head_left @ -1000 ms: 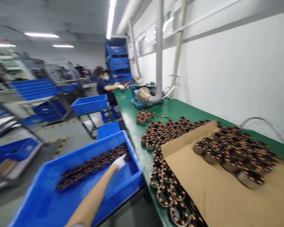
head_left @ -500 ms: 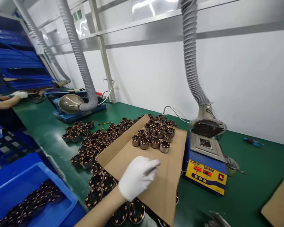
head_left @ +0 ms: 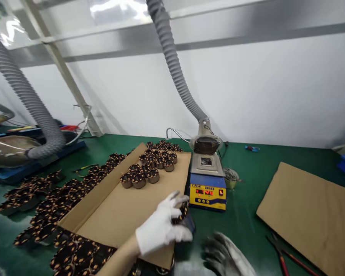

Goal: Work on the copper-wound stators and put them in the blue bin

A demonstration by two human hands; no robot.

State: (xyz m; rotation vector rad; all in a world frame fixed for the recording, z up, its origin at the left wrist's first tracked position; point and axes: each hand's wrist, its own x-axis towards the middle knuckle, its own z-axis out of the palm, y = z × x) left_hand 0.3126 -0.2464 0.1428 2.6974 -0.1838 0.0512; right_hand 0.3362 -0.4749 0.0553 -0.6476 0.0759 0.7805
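Observation:
My left hand [head_left: 162,226], in a white glove, grips a dark ring-shaped coil part [head_left: 181,213] over the right edge of a cardboard tray [head_left: 126,207]. Several like parts [head_left: 138,180] stand in the tray's far half. To the right, my right hand [head_left: 225,255] wears a grey and white glove and is blurred; its fingers are smeared by motion, so what it holds, if anything, cannot be made out. Beyond both hands sits a blue and yellow heating unit [head_left: 208,195] with red digits and a metal top.
Many more coil parts [head_left: 60,207] lie left of the tray. A duct hose [head_left: 172,57] hangs over the unit. On the right are a flat cardboard sheet [head_left: 310,214] and red-handled pliers [head_left: 281,251]. A small tin [head_left: 230,178] stands beside the unit.
The view has turned right. My left hand has moved from over the tray to its right edge and now holds a coil part. More of my right hand has come into view.

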